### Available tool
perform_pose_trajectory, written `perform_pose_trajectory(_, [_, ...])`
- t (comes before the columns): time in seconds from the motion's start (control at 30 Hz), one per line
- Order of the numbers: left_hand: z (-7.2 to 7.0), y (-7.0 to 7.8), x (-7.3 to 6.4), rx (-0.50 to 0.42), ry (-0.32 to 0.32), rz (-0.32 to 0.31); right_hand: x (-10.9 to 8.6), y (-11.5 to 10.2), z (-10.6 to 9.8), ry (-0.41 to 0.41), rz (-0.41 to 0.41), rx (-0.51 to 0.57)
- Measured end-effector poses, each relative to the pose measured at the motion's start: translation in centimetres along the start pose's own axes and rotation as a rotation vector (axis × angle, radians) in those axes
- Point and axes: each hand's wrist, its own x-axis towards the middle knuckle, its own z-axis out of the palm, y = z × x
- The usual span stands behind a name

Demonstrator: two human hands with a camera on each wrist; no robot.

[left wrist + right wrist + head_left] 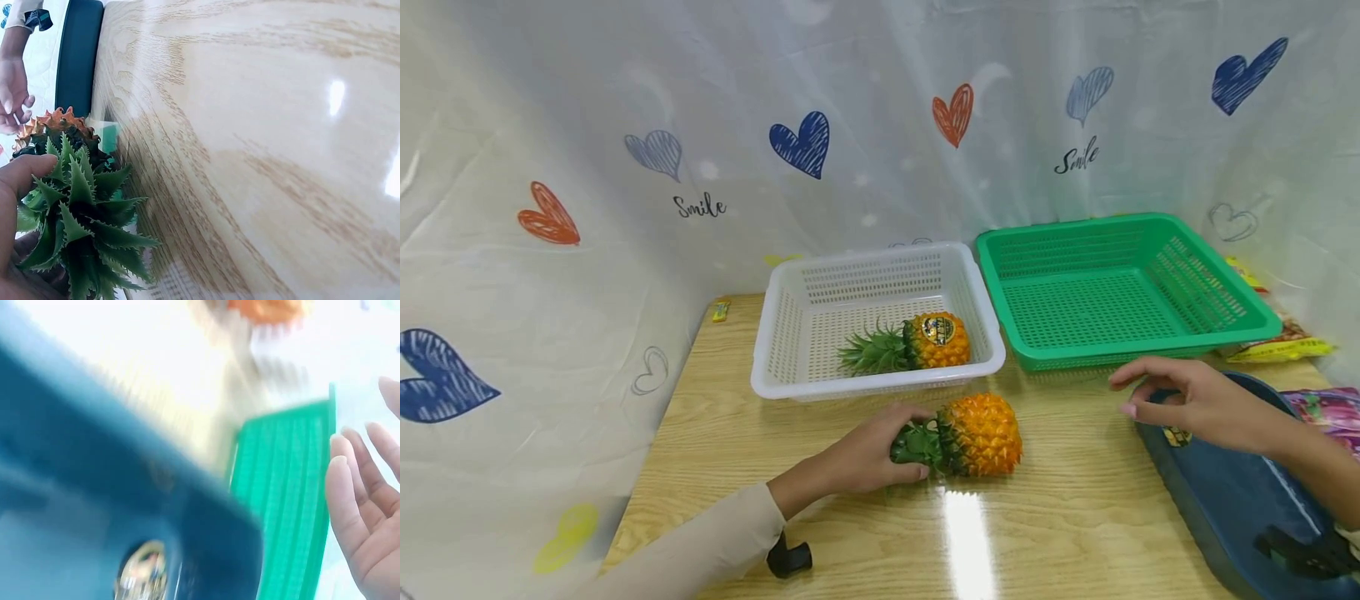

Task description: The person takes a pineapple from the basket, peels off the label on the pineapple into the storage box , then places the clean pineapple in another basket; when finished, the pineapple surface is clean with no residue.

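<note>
My left hand grips the green leafy crown of an orange pineapple, thumb and fingers around the leaves, in front of the white basket. The left wrist view shows the spiky leaves close up, with the thumb laid on them. My right hand holds nothing, its fingers loosely bent over the far end of a dark blue tub. In the right wrist view a round gold-and-black label shows inside that tub. A second pineapple with a round label lies in the white basket.
A green basket stands at the back right beside the white one. Packaged snacks lie behind it, and a purple packet is at the right. One small yellow wrapper sits at the table's back left corner. A heart-printed curtain hangs behind.
</note>
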Motion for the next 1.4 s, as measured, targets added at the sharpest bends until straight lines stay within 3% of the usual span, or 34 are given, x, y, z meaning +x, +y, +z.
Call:
perform_pose_trajectory(0.1, [-0.1, 0.0, 0.0, 0.000, 0.000, 0.012, 0.7, -1.0, 1.0, -0.024, -0.062, 0.062])
perform_pose_trajectory(0.37, [-0.2, 0.1, 0.1, 0.012, -0.002, 0.013, 2.9, -2.7, 4.0, -0.095, -0.097, 0.193])
perform_pose_trajectory(0.57, [-0.3, 0.0, 0.2, 0.010, -0.005, 0.013, 4.1, -3.0, 6.1, -0.124, -0.106, 0.201])
perform_pose_trajectory(0.8, [-0.3, -0.2, 0.2, 0.010, -0.007, 0.019, 5.2, -3.1, 8.1, -0.189, -0.063, 0.248])
perform_pose_trajectory(0.93, [-0.3, -0.3, 0.2, 0.007, -0.004, 0.015, 5.9, -3.0, 9.1, -0.202, -0.088, 0.248])
perform_pose_trajectory(1.13, [-0.4, 0.0, 0.2, 0.000, -0.007, 0.015, 6.5, -2.8, 10.2, -0.194, -0.124, 0.293])
perform_pose_trajectory(1.4, [-0.5, 0.1, 0.1, -0.001, -0.015, 0.001, 7.2, -2.9, 11.2, -0.256, -0.125, 0.383])
